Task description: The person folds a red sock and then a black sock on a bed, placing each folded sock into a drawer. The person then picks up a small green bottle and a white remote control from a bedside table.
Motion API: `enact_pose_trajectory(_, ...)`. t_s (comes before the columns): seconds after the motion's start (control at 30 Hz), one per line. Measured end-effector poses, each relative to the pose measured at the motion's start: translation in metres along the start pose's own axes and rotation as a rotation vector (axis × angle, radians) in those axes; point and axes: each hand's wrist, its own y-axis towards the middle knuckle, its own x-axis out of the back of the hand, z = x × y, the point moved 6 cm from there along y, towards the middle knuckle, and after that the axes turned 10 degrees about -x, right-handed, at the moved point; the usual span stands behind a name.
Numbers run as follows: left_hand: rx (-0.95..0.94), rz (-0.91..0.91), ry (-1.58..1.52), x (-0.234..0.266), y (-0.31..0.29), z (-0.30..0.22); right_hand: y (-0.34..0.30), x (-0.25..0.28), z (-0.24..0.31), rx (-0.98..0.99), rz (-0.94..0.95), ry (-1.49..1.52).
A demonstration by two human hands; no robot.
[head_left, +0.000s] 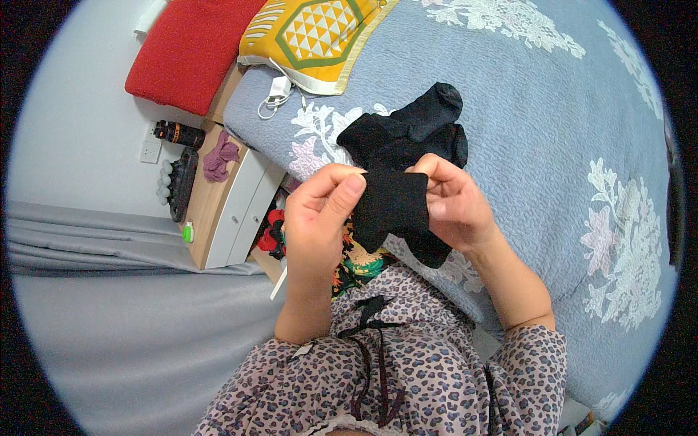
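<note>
A black sock (394, 207) hangs between my two hands, held up by its top edge. Thumb and fingers of my left hand (323, 207) pinch one corner of the cuff. My right hand (456, 203) grips the opposite corner, its fingers partly behind the cloth. The sock's lower part folds down and to the right, below my right fingers. Just beyond my hands, more black socks (429, 112) lie in a loose, overlapping pile on the blue quilted bedspread (523, 145).
White floral patches decorate the bedspread. At the far left are a white charger with cable (279, 89), a yellow patterned cloth (313, 43) and a red cushion-like item (189, 54). A wooden-topped bedside cabinet (236, 207) holds a dark bottle (180, 134) and a purple cloth (220, 156). Grey curtain (131, 320) hangs left.
</note>
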Motion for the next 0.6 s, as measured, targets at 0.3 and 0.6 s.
enact_pose_trajectory(0.3, -0.176, 0.263, 0.138, 0.003, -0.001, 0.004, -0.004, 0.002, 0.029, 0.463, -0.206, -0.898)
enact_pose_trajectory(0.6, -0.515, 0.004, 0.576, 0.007, -0.002, -0.009, -0.062, -0.031, 0.096, 1.222, -0.797, -1.746)
